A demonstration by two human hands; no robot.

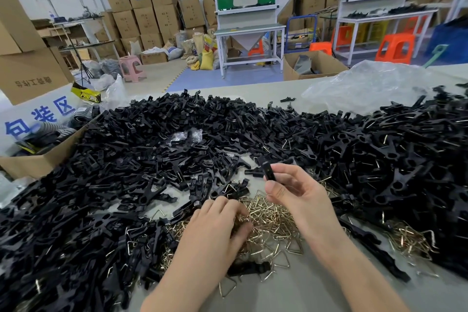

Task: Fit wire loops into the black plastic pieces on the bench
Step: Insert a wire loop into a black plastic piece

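Your right hand pinches a black plastic piece. Your left hand has its fingers curled among the brass wire loops, grasp unclear. The unfitted heap is largely outstanding.

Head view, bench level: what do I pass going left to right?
Open cardboard box → left hand, fingers in the main wire loops pile → right hand, pinching a black plastic piece → smaller wire loops pile. The black heaps span the width, so are left out.

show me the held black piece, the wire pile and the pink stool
black piece (268, 169): head view, middle of its body
wire pile (269, 219): head view, centre of the heap
pink stool (129, 60): head view, its seat
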